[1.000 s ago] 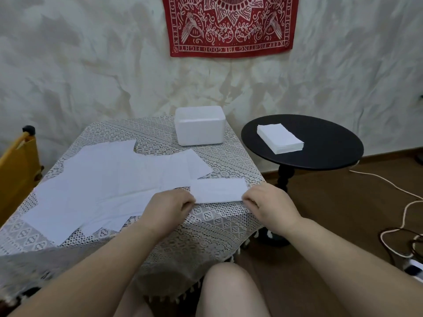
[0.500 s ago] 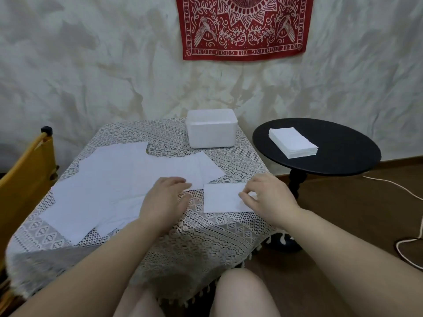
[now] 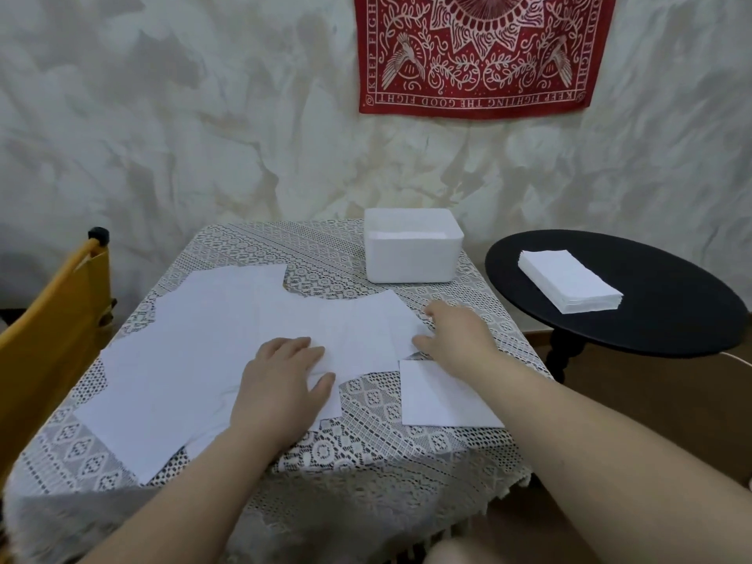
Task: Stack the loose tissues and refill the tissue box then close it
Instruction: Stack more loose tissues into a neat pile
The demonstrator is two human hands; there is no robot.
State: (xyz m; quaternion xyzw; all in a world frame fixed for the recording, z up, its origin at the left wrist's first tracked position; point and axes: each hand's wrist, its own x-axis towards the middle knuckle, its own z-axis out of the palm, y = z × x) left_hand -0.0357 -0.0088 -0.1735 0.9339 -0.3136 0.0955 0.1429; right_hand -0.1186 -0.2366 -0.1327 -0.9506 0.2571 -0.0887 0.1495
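On the lace-covered table (image 3: 407,453), my left hand (image 3: 280,384) and right hand (image 3: 455,335) lie flat with loose grip on the spread of loose white tissues (image 3: 195,352); one folded white tissue (image 3: 439,396) lies beside them.

The right forearm hides the folded tissue's (image 3: 431,394) near corner (bottom right).

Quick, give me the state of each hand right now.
Left hand: open, flat on the loose tissues, holding nothing.
Right hand: open, fingers on a tissue's edge, gripping nothing.
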